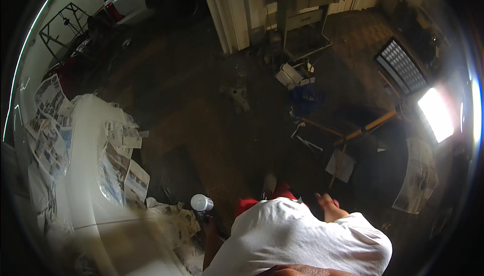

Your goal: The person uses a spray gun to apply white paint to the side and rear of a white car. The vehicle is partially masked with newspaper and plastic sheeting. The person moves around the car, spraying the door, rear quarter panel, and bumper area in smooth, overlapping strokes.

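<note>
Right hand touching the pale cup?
Apart: the head view shows a wide gap, with red shorts between the right hand and pale cup.

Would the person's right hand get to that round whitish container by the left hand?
Probably yes: the right hand would have to cross in front of the white shirt, but nothing seems to block its way to the whitish container by the left hand.

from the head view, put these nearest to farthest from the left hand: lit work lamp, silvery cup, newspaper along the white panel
Nearest to the left hand first:
1. Silvery cup, right by the hand.
2. Newspaper, off to the left.
3. Lit work lamp, far over on the right.
</note>
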Tool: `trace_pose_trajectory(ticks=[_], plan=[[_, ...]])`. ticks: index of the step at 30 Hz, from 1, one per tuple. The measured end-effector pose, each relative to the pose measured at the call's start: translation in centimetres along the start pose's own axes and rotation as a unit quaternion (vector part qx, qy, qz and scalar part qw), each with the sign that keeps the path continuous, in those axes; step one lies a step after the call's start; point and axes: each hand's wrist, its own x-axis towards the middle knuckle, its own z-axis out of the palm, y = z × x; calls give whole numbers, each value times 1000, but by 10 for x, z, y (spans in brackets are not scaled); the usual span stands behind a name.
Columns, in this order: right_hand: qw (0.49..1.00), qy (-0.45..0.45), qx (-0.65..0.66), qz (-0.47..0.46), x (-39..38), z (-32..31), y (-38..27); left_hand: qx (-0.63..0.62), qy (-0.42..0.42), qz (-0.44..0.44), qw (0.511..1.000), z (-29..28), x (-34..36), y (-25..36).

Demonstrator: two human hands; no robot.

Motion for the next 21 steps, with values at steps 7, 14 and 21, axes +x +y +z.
trace_pose_trajectory(ticks=[7, 14, 21], plan=[[851, 128, 29, -509, 83, -190, -427, -87, 45, -146, 984, 119, 71, 164], [799, 206, 109, -554, 7, -439, -729, -49, 11, -182, 982, 207, 214, 238], [681, 428, 170, -568, -6, -679, -915, 43, -13, -187, 981, 273, 305, 333]])
